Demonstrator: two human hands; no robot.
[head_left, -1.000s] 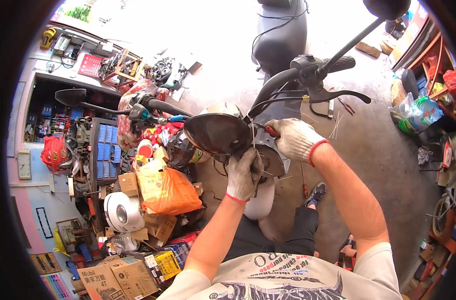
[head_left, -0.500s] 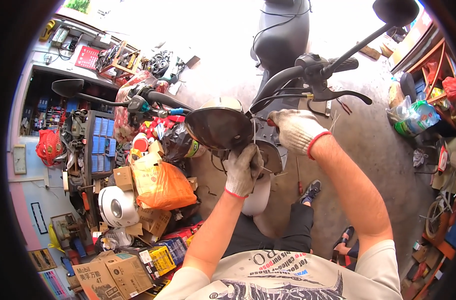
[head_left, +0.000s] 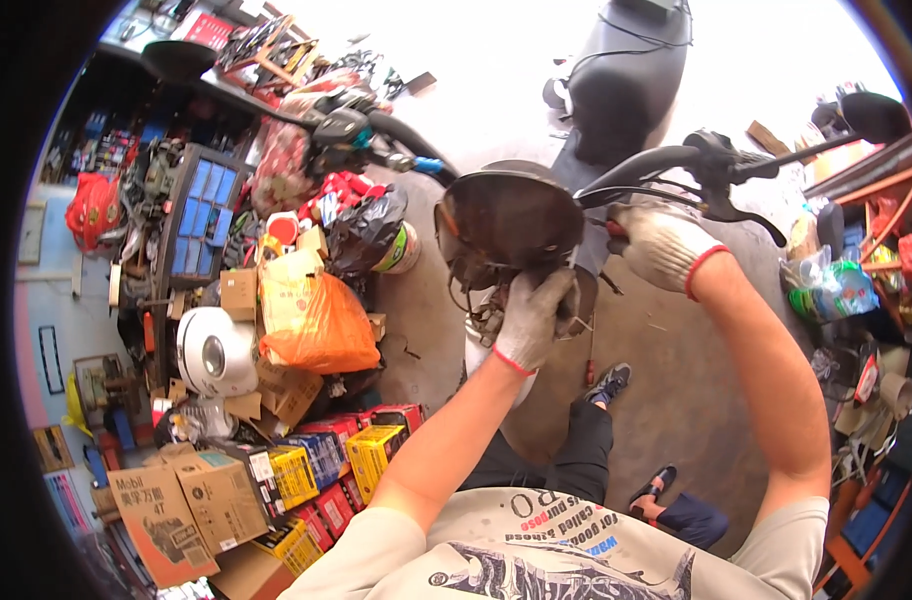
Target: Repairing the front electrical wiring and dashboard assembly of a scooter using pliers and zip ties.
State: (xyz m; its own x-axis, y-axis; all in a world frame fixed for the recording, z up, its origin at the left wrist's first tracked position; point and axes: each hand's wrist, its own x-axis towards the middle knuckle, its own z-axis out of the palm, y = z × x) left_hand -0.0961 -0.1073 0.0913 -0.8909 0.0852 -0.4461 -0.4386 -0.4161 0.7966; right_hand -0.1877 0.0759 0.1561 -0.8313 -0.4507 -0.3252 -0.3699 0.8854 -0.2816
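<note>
In front of me stands a scooter or motorbike with a round dark headlight housing [head_left: 511, 215] at its handlebar. My left hand [head_left: 538, 318], in a whitish knitted glove with a red cuff, grips the underside of that housing. My right hand [head_left: 668, 243], gloved alike, is closed round a red-handled screwdriver [head_left: 616, 230] just right of the housing, below the right brake lever [head_left: 756, 230]. The glove hides most of the screwdriver, and I cannot see whether its tip touches anything. Parts and wires [head_left: 484, 312] hang below the housing, partly behind my left hand.
Another red-handled tool [head_left: 590, 372] lies on the floor by my shoe [head_left: 611, 383]. At left are an orange bag [head_left: 321, 325], a white helmet-like shell [head_left: 216, 350] and cardboard boxes [head_left: 166, 520]. Mirrors stick out on both sides. Another person's foot [head_left: 656, 490] shows at lower right.
The handlebar, headlight housing and both hands now appear farther right as the view shifts. The handlebar looks turned somewhat. Both hands keep their holds at the housing and the screwdriver.
</note>
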